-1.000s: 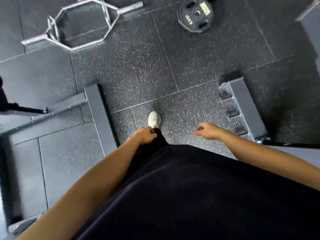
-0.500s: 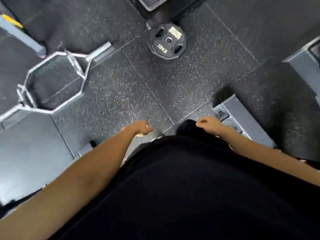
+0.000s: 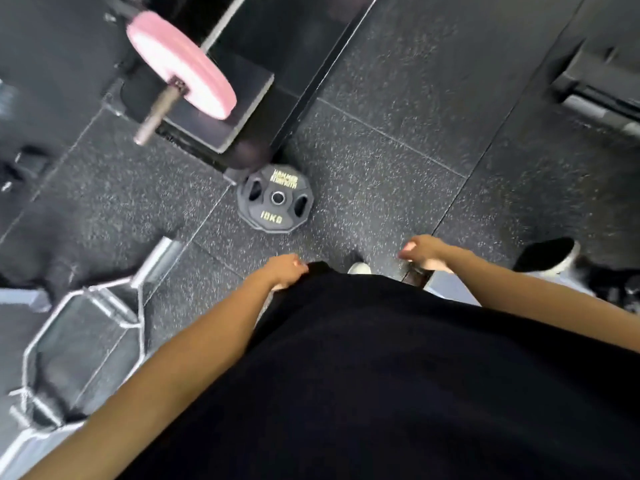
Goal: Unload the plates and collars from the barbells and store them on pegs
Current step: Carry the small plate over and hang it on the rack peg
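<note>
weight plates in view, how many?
2. A pink plate sits on a barbell sleeve at upper left; a black 10KG plate lies flat on the floor mid-frame. More may sit outside the view.

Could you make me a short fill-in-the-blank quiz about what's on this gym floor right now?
1. The black plate lying flat on the floor is marked ____.
2. The plate still loaded on the bar is coloured ____.
3. The left hand and right hand hold ____.

Missing words: 10KG; pink; nothing

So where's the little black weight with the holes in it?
In the head view, the black weight plate lies flat on the speckled floor ahead of the person, below the pink plate and right of the hexagonal bar.
</note>
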